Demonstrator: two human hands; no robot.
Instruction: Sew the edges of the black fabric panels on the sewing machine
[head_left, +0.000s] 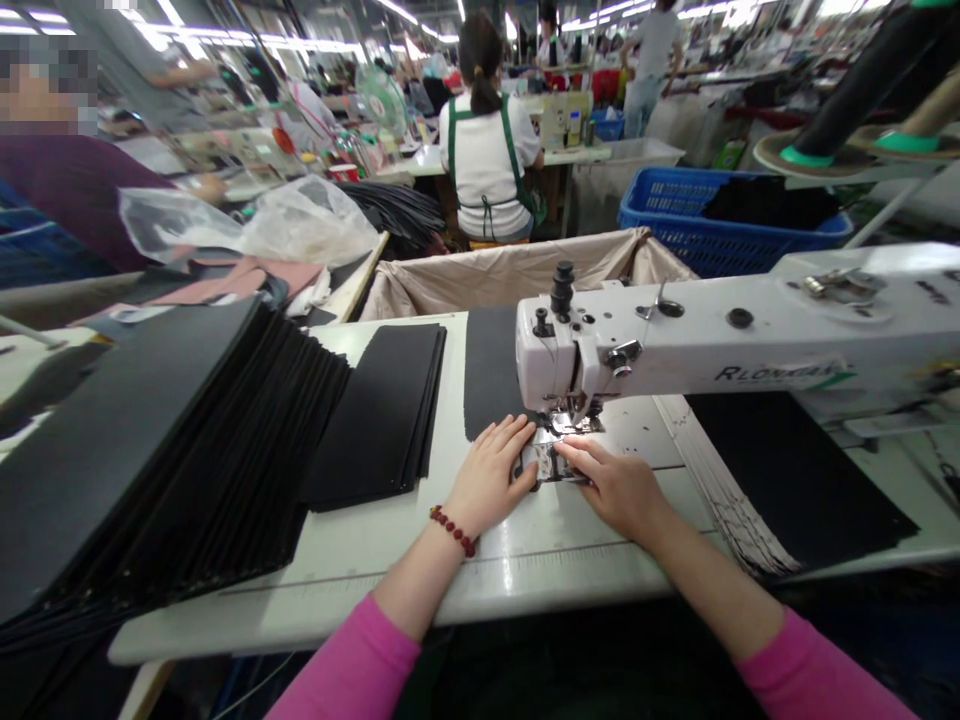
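A white sewing machine [675, 330] reaches in from the right over the pale table [525, 580]. A black piece of material [491, 370] lies left of and behind its needle area. My left hand [491, 475], with a red bead bracelet at the wrist, rests flat with fingers stretched on the front edge of that piece, beside the metal plate. Across the plate, my right hand [611, 485] lies palm down with its fingertips at the presser foot, fingers extended. Anything under those fingertips is too small to make out.
Stacks of black pieces lie left, one large [172, 440] and one smaller [382, 410]. Another stack [795, 470] sits under the machine arm at right. Behind the table are a cloth-lined bin [510, 275], a blue basket [652, 215] and a seated person in a green apron.
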